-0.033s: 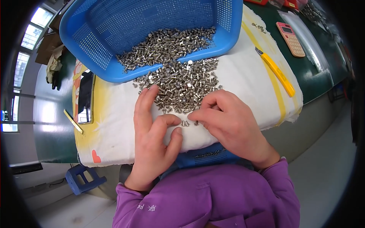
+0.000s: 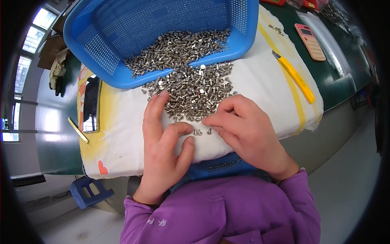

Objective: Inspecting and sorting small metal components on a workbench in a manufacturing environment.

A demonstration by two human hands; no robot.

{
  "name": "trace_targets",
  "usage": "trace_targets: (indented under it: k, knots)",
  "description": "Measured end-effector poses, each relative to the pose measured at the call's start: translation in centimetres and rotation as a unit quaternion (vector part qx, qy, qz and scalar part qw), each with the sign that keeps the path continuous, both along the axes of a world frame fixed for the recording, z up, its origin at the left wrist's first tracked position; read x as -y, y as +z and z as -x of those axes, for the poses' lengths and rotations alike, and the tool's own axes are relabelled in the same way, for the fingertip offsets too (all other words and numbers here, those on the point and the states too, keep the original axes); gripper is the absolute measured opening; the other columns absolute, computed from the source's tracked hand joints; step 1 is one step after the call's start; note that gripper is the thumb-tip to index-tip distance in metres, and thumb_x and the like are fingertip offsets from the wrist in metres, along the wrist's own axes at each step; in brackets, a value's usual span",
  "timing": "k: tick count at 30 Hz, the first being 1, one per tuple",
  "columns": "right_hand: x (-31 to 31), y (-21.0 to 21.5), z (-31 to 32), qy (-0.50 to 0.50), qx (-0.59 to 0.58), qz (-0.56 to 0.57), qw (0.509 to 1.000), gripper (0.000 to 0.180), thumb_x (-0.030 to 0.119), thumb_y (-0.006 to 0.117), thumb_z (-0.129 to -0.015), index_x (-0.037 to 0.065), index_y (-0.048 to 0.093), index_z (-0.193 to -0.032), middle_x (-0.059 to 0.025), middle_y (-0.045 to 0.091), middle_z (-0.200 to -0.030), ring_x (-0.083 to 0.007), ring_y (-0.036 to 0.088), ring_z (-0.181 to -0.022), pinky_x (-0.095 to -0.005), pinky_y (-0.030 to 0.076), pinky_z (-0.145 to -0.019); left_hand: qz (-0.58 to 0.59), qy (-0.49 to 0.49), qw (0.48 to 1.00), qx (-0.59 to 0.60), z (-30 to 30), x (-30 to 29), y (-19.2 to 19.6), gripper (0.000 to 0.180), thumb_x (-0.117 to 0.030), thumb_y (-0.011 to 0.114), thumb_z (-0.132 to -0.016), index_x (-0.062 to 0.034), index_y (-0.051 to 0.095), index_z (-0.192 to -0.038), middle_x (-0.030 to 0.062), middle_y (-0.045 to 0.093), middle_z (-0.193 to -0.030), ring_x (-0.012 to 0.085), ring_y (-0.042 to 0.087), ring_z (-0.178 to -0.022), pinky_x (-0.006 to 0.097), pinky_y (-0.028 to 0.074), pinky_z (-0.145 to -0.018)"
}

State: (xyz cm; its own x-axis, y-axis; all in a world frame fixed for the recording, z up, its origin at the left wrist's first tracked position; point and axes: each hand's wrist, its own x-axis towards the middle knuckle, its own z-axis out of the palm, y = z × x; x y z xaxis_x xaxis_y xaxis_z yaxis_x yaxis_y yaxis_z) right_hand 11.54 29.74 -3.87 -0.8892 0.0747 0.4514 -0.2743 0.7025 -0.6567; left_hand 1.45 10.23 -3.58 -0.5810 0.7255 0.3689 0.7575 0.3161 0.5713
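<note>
A heap of small silver screws spills from a tipped blue basket onto the white cloth. Just in front of the heap, a small group of screws lies apart, with one single screw to its right. My left hand is open, its index finger and thumb parted beside the small group, other fingers stretched along the heap's left edge. At the right, my right hand has its index fingertip at the heap's near edge and its thumb by the single screw. I see nothing between them.
A yellow utility knife and a pink calculator lie on the right. To the left are a phone and a thin yellow tool. A second blue basket sits below the table edge, and a blue stool stands on the floor.
My right fingertips have shifted slightly right and come apart from the single screw, which now shows plainly. The left hand has stayed put.
</note>
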Motion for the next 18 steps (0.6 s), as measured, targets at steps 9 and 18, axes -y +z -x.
trace_targets:
  k: [9, 18]
  knots:
    - [-0.33, 0.0, -0.66, -0.044, -0.003, -0.033, 0.998, 0.021, 0.003, 0.074, -0.082, 0.007, 0.072, -0.101, -0.0081, 0.061, -0.097, -0.0288, 0.062, -0.091, -0.0396, 0.051, -0.078, 0.008, -0.01, 1.0, -0.014, 0.13, 0.17, 0.05, 0.02, 0.0, 0.072, -0.08, -0.0053, 0.069, -0.099, 0.0277, 0.037, -0.159, 0.0528, 0.031, -0.149, 0.058, 0.028, -0.12]
    - [-0.52, -0.15, -0.86, -0.008, 0.012, -0.038, 0.999, 0.024, 0.003, 0.074, -0.08, 0.009, 0.073, -0.103, -0.0048, 0.066, -0.097, -0.0275, 0.063, -0.089, -0.0394, 0.051, -0.078, 0.005, -0.016, 1.0, -0.022, 0.16, 0.17, -0.15, 0.017, 0.0, 0.073, -0.08, -0.0046, 0.069, -0.097, 0.0278, 0.038, -0.158, 0.0528, 0.032, -0.149, 0.057, 0.029, -0.12]
